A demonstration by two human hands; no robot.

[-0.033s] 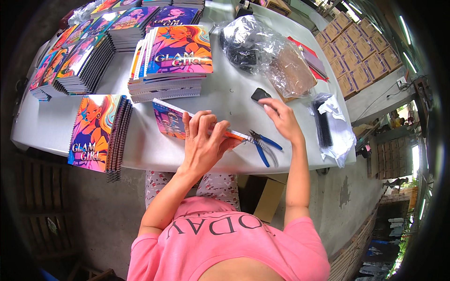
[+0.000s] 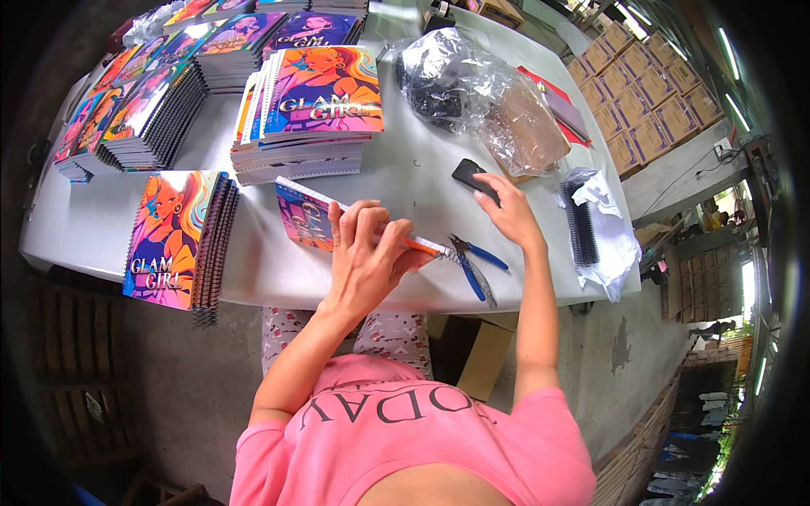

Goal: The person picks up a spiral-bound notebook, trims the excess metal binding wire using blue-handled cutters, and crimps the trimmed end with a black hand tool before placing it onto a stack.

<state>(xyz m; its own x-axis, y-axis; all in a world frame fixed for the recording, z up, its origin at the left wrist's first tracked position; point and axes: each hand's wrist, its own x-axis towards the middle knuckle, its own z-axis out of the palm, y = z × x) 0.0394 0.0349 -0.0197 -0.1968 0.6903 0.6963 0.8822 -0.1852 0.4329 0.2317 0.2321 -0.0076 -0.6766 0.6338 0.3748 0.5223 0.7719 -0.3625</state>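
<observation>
My left hand (image 2: 369, 244) is closed around a notebook (image 2: 305, 218) that stands tilted on edge, its colourful illustrated cover partly showing. A thin wire coil (image 2: 472, 274) trails from the notebook's right end and droops across the table. Blue-handled cutting pliers (image 2: 479, 263) lie beside this coil, partly overlapped by it. My right hand (image 2: 509, 211) has its thumb and fingers on the right end of a small black block-shaped object (image 2: 474, 182), which I cannot identify further.
A tall stack of unbound notebooks (image 2: 304, 156) stands ahead. Coil-bound notebooks (image 2: 177, 236) lie at left, with several more piles (image 2: 160, 110) behind. Clear plastic wrapping (image 2: 506, 126) covers dark and brown things. Dark coils (image 2: 580, 228) rest on white paper (image 2: 620, 244) at right.
My right hand has come down slightly and its fingers have closed on the black object. The trailing coil has shifted over the pliers' handle. My left hand stays in place.
</observation>
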